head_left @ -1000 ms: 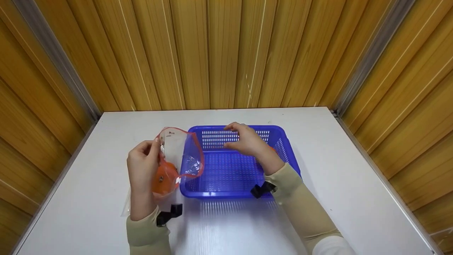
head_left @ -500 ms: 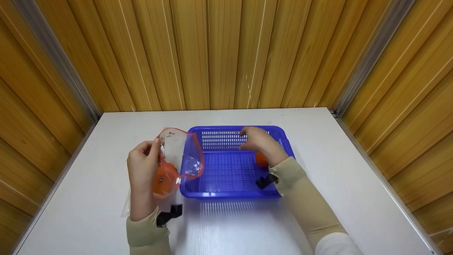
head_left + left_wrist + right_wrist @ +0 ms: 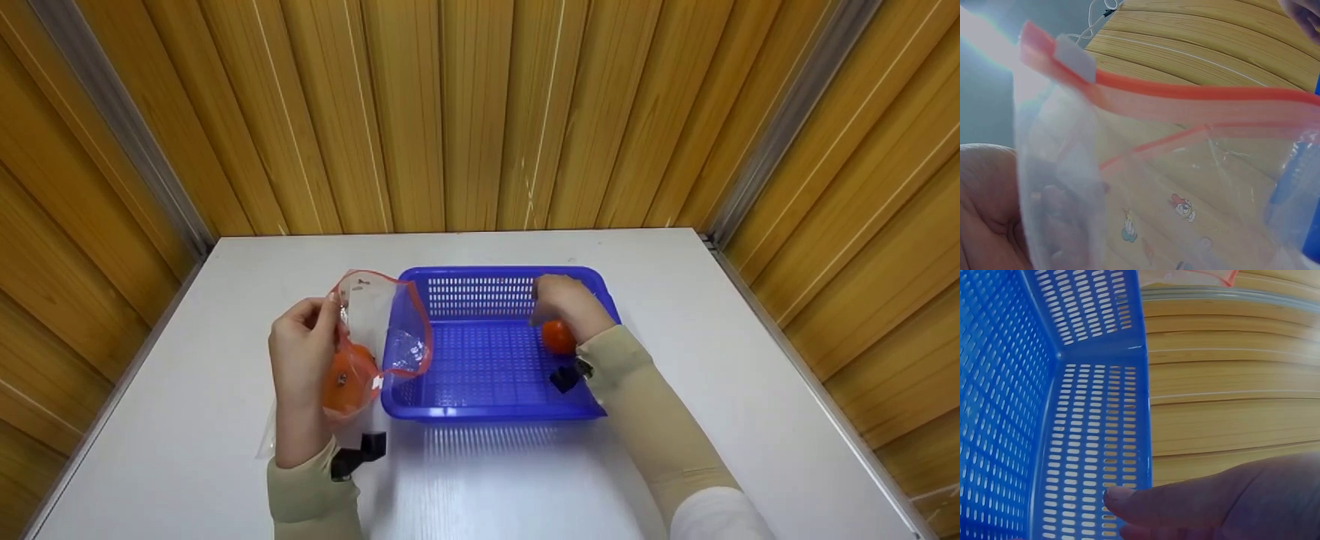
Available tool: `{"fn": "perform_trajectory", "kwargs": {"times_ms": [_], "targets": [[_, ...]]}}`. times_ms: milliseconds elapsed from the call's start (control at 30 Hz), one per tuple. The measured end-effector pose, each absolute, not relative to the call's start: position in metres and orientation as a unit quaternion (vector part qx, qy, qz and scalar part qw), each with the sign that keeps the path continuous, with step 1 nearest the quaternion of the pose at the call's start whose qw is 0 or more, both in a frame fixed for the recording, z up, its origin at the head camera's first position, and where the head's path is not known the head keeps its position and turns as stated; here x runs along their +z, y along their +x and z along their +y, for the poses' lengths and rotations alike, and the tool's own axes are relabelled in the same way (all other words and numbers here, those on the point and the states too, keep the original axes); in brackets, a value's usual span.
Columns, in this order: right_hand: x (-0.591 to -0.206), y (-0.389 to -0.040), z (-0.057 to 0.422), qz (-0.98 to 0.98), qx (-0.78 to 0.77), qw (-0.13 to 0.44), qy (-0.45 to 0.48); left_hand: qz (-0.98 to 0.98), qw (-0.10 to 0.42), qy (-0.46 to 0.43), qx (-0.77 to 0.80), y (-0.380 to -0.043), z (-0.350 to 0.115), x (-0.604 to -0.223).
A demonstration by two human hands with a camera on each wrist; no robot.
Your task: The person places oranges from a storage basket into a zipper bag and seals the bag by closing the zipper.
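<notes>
My left hand [image 3: 306, 345] pinches the upper edge of a clear zip bag [image 3: 1196, 163] between thumb and fingers. The bag's red-edged mouth gapes toward the basket, and small cartoon prints show on its plastic. Low in the bag sits something round and orange [image 3: 352, 379]. My right hand [image 3: 568, 301] reaches down inside the blue plastic basket [image 3: 495, 412], at its back right. Beside that wrist lies a round orange-red fruit [image 3: 558, 337]. The right fingertips are mostly hidden in the head view; the right wrist view shows the thumb [image 3: 1157, 502] against the basket wall.
The basket stands mid-table, its perforated walls rising around the right hand. A piece of clear plastic [image 3: 267, 435] lies beneath the left forearm on the white table [image 3: 750, 375]. Wood-patterned panels [image 3: 472, 112] close off the back and both sides.
My right hand has moved right and lowered into the back right of the basket, its fingers turning downward. The fruit there has come into fuller view. My left hand and the bag stay still.
</notes>
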State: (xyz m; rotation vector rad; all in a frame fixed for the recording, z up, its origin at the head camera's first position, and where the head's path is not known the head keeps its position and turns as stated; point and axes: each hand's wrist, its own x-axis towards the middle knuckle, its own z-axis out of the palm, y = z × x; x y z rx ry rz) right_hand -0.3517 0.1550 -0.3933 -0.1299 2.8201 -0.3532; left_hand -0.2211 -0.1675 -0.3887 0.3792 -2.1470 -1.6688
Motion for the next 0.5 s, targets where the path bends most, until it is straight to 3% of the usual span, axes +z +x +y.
{"fn": "perform_trajectory", "kwargs": {"times_ms": [500], "targets": [[-0.411, -0.362, 0.161, 0.98, -0.059, 0.188, -0.031, -0.773, 0.208, 0.133, -0.584, -0.222, -0.168, -0.391]]}}
